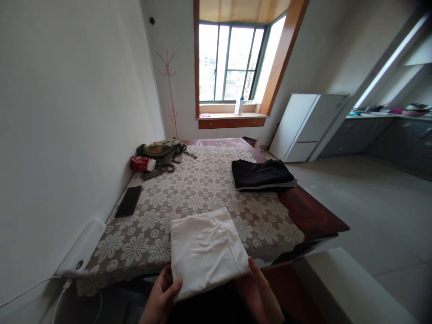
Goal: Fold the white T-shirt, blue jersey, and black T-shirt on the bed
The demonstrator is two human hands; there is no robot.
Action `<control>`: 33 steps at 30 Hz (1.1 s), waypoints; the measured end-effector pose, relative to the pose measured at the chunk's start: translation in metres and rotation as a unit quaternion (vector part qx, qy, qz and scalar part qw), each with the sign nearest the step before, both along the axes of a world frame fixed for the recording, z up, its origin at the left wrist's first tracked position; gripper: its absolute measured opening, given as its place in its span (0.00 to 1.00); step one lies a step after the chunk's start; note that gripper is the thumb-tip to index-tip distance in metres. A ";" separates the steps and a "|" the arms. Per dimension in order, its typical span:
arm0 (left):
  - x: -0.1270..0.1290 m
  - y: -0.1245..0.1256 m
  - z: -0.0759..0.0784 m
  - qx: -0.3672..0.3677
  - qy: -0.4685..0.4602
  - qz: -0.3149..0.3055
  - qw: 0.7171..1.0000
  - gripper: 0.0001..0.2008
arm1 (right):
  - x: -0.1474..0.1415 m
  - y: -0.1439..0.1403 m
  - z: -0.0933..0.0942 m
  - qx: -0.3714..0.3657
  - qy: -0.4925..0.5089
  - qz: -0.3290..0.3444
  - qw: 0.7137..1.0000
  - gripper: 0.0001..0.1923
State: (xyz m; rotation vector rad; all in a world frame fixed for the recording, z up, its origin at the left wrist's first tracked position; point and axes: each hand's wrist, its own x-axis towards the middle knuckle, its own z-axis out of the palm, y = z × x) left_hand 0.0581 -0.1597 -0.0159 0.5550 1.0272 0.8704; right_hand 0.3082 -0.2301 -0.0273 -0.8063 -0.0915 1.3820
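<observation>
A folded white cloth (207, 252), perhaps a garment, lies flat between my hands at the near edge of the table. My left hand (162, 292) grips its near left corner, thumb on top and fingers underneath. At the near right corner, my right hand (258, 290) holds the cloth from the side, its thumb against the edge and the other fingers mostly hidden below. The far part of the cloth reaches over the flower-patterned tablecloth (195, 202). Farther off to the right sits a stack of folded dark clothes (263, 175).
On the table's left side are a dark phone (128, 201), a red tissue pack (142, 164) and a green backpack (162, 153). A white power strip (83, 247) with cables lies by the wall. A bare wooden corner (313, 216) juts out right; a white fridge (307, 126) stands beyond.
</observation>
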 end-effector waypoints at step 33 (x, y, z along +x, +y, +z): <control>0.094 0.169 0.110 0.346 0.067 -0.250 0.902 0.46 | 0.141 0.124 0.222 0.123 -0.363 0.147 0.912 0.40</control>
